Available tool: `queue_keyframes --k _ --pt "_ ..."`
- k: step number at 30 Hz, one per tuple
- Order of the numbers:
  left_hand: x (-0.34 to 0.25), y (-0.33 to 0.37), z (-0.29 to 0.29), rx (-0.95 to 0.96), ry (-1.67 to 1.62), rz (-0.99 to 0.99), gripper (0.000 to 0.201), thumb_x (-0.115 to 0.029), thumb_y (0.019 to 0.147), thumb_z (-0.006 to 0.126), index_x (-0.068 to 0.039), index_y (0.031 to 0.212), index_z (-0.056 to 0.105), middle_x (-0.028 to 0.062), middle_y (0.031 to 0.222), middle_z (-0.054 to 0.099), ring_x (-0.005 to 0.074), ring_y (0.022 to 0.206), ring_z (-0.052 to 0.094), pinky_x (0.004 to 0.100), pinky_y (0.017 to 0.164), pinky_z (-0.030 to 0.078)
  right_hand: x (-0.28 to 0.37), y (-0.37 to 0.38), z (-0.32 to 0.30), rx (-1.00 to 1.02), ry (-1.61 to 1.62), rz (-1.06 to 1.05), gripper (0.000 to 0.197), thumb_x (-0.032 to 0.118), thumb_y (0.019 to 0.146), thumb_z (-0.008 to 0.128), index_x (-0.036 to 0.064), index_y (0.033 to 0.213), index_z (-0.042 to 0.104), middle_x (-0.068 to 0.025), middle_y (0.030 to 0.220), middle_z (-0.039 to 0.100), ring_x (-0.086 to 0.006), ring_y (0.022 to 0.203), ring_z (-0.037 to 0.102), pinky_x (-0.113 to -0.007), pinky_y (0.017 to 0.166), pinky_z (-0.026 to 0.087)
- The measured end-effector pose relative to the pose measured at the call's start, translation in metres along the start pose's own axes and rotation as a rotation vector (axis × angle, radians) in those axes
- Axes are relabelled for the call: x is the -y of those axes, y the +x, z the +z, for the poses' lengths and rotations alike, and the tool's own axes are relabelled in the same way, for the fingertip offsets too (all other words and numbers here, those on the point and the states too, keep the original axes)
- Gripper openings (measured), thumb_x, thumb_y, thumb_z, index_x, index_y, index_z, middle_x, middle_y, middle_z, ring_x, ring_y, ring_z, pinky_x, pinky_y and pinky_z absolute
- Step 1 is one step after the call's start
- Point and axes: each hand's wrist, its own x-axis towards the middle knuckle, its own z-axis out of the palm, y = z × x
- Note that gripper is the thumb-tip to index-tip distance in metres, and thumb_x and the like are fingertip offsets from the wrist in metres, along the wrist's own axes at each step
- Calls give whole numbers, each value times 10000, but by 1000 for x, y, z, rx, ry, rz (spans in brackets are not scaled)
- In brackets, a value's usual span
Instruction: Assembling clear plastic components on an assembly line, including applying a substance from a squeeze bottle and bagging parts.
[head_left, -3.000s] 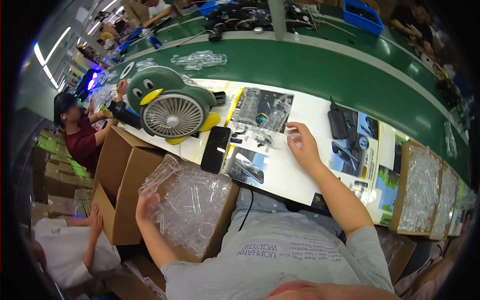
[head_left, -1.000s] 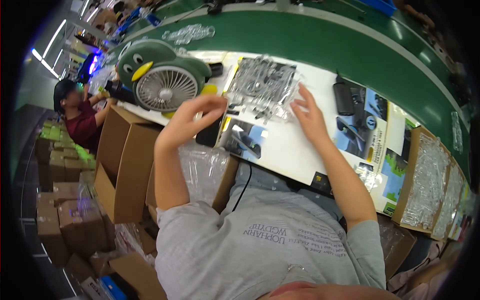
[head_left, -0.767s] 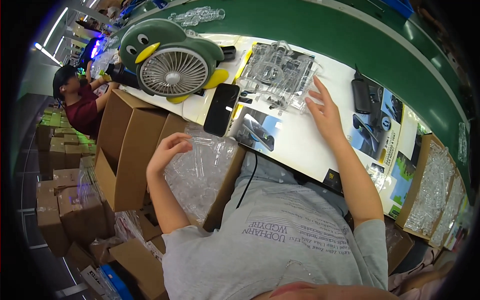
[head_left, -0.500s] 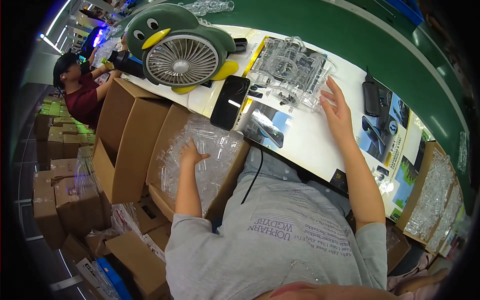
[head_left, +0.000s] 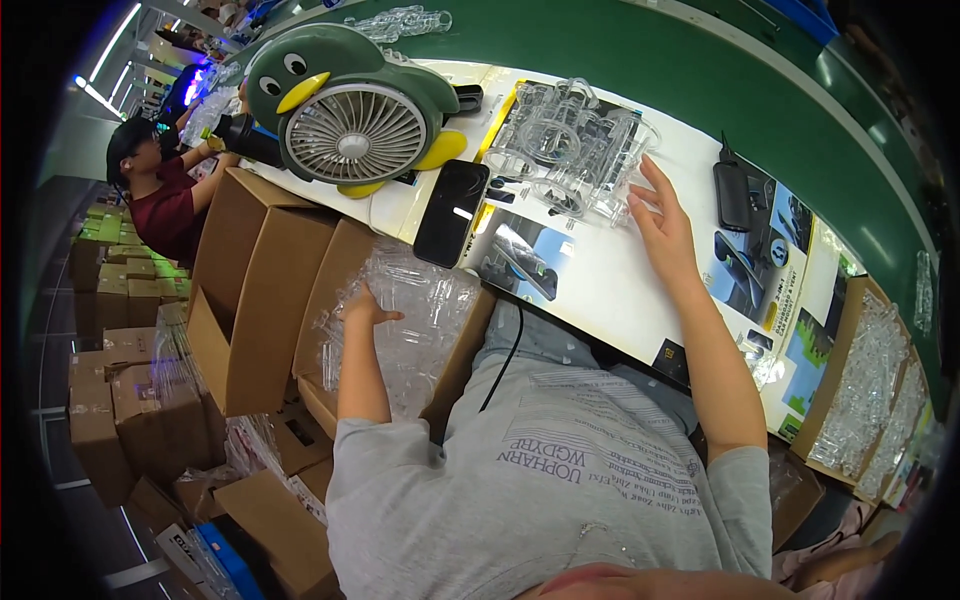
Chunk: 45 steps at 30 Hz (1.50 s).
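We observe the left hand [head_left: 362,308] down in an open carton [head_left: 465,345], among loose clear plastic parts [head_left: 410,345]. Its thumb stands out to the right; its fingertips are lost among the transparent pieces, so we cannot tell whether it grips any.

We note the right hand [head_left: 660,212] above a white printed board [head_left: 610,275], fingers loosely curved and spaced, thumb apart, nothing seen between them. It is at the right edge of a heap of clear plastic pieces [head_left: 570,150] lying on the board; we cannot tell whether the fingertips touch it.

Left of the heap we record a black phone [head_left: 452,213] lying flat, and beyond it a green penguin-shaped fan [head_left: 352,148]. A black device [head_left: 733,195] lies right of the right hand. At far right we see a shallow box [head_left: 828,385] filled with clear pieces.
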Motion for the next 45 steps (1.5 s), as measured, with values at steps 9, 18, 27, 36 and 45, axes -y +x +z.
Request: queue_keyframes --k 9,18,27,36,45 --pt "46 13 58 -227 -347 281 1249 -456 532 812 -45 1408 24 316 1206 469 384 1128 492 395 964 384 0 0 1 17 27 7 517 125 887 522 75 1364 328 -141 1358 387 -222 1117 515 -285 849 473" --pt "68 -82 -48 -214 -1112 851 1127 -292 600 805 -71 1422 67 144 1338 346 235 1214 371 347 1008 307 5 -1 1 4 -36 14 517 179 877 549 108 1352 356 -142 1299 462 -234 1071 549 -302 821 483" --pt "-95 -226 -183 -358 -1047 1285 1104 -241 558 828 -35 1407 154 129 1313 396 228 1210 400 356 990 367 5 -3 0 -33 -63 -31 520 190 874 555 123 1351 360 -181 1191 531 -243 1042 566 -321 799 490" --pt "-197 -161 -285 -571 -148 991 1181 -548 542 772 1 1394 166 294 1292 407 362 1210 424 374 989 361 8 -4 3 1 -46 -48 517 177 868 550 122 1347 363 -169 1266 468 -256 1067 547 -334 825 494" --pt "-228 -146 -309 -442 137 907 1258 -683 482 726 31 1377 204 306 1335 335 361 1252 365 406 1025 329 8 -4 -2 -7 -58 -41 521 179 866 552 126 1347 360 -155 1268 464 -244 1046 551 -329 825 496"
